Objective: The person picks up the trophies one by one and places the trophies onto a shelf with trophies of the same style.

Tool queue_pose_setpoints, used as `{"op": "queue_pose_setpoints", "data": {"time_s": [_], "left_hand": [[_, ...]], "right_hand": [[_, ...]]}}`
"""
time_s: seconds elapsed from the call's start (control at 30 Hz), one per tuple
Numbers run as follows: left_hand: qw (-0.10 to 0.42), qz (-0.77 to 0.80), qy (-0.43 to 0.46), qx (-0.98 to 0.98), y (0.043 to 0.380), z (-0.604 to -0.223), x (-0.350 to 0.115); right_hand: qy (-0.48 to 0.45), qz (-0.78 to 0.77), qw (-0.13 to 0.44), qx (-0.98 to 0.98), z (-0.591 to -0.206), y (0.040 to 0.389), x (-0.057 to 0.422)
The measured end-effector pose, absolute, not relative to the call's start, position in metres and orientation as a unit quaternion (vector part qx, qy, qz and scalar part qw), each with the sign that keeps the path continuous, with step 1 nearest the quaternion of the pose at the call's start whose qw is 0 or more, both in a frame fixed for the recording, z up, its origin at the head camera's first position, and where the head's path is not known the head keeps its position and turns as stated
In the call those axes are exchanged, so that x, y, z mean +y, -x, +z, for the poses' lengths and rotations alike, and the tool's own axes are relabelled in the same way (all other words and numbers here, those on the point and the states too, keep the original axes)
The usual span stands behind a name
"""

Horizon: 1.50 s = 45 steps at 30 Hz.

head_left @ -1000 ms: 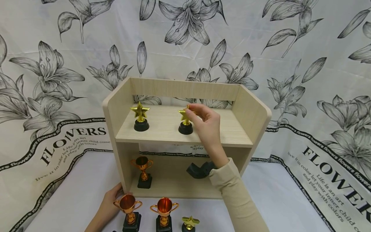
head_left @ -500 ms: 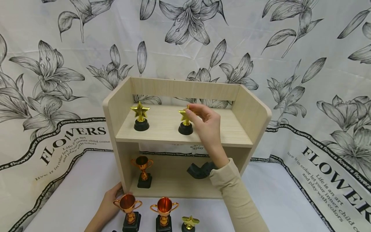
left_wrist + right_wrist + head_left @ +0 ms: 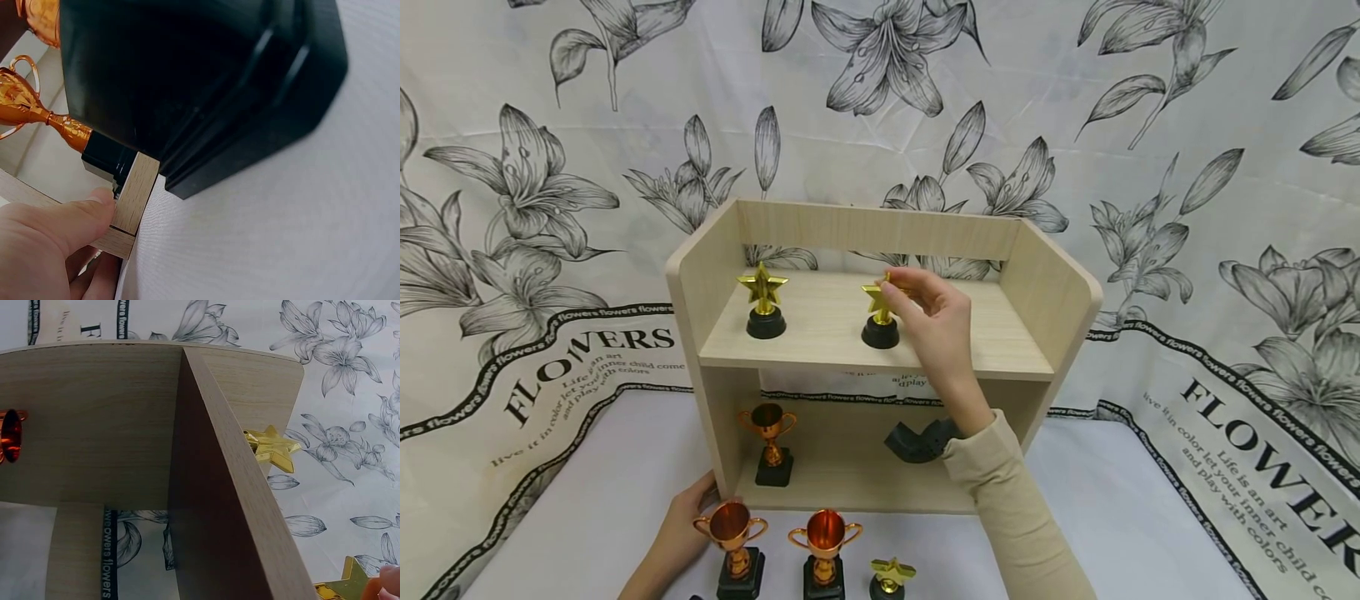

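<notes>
A pale wooden two-tier shelf (image 3: pixel 880 357) stands on the white-covered table. On its upper board my right hand (image 3: pixel 936 325) pinches the top of a gold star trophy (image 3: pixel 880 333), whose round black base appears to rest on the board. The same hand (image 3: pixel 390 584) barely enters the right wrist view, at the star. My left hand (image 3: pixel 681 517) grips the shelf's lower left front corner. In the left wrist view, its thumb lies inside the side panel (image 3: pixel 134 197) and its fingers outside. Close by stands a copper cup trophy (image 3: pixel 739 567), its black base (image 3: pixel 187 69) large in that view.
Another gold star trophy (image 3: pixel 765 304) stands on the upper board's left. Below it is a copper cup trophy (image 3: pixel 772 446). In front stand another copper cup (image 3: pixel 825 550) and a small star trophy (image 3: pixel 891 577). A dark curved piece (image 3: pixel 916 442) shows beside the right cuff.
</notes>
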<state>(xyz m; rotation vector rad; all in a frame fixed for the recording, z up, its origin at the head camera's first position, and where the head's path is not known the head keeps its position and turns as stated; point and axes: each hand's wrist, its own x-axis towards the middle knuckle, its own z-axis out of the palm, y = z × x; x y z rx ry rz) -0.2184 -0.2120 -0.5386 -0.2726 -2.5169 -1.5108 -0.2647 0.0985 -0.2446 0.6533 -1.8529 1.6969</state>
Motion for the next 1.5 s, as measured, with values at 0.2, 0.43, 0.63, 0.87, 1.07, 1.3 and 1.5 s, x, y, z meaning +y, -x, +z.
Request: {"op": "queue_pose_setpoints", "data": {"time_s": [0.2,0.43,0.63,0.87,1.07,1.3,1.5], "left_hand": [[0.092,-0.512,0.083,-0.85,0.22,-0.542,-0.213],[0.1,-0.505,0.086,-0.853,0.219,-0.541,-0.212],[0.1,-0.512,0.094,-0.848,0.218,-0.539,-0.212],[0.096,-0.511,0.083,-0.85,0.22,-0.541,-0.212],[0.095,-0.507,0.088,-0.852,0.218,-0.537,-0.212],[0.113,-0.498,0.092,-0.855,0.219,-0.54,-0.211],[0.125,-0.485,0.091,-0.861,0.218,-0.541,-0.211]], "right_hand": [[-0.246,0.632,0.264,-0.686,-0.246,0.267,0.099],[-0.246,0.63,0.263,-0.688,-0.246,0.267,0.099],[-0.246,0.632,0.262,-0.687,-0.245,0.266,0.098],[-0.253,0.638,0.252,-0.682,-0.245,0.265,0.099],[-0.265,0.637,0.234,-0.685,-0.244,0.26,0.102],[-0.271,0.642,0.218,-0.683,-0.245,0.251,0.107],[-0.259,0.636,0.212,-0.696,-0.246,0.244,0.112]]}}
